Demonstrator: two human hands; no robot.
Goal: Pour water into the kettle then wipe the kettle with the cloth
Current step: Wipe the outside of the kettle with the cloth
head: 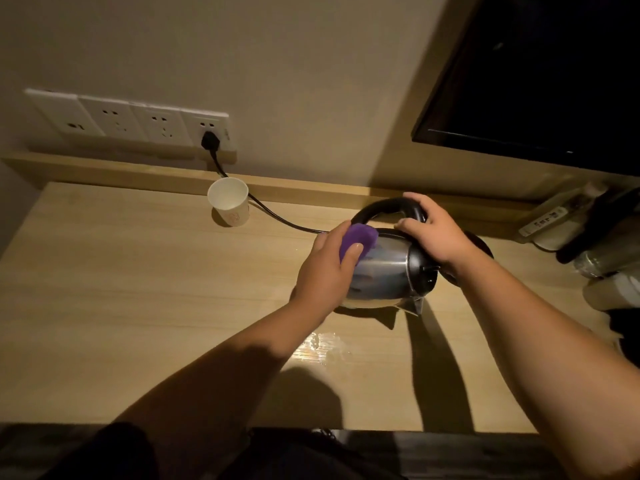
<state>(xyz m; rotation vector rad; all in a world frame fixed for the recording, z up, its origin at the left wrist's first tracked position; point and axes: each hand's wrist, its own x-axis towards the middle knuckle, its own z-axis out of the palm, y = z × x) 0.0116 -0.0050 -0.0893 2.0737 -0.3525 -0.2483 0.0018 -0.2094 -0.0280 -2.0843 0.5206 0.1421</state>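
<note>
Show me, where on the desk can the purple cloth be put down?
Bare wood lies left of the kettle, below the paper cup. The puddle wets the front middle. The right end, by the bottles, is crowded.

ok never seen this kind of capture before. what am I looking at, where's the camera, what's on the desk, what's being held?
There is no robot here. A person works with bare hands, and the single picture comes from a wide-angle camera worn on the head, looking forward and down, so both forearms reach in from the bottom edge.

On the wooden desk stand a steel kettle and a white paper cup. A black cord runs from a wall socket behind the cup toward the kettle. A small patch of water lies in front of the kettle.

The left hand presses a purple cloth against the kettle's side. The right hand grips its black handle. The items at the far right are too dark to identify.
</note>
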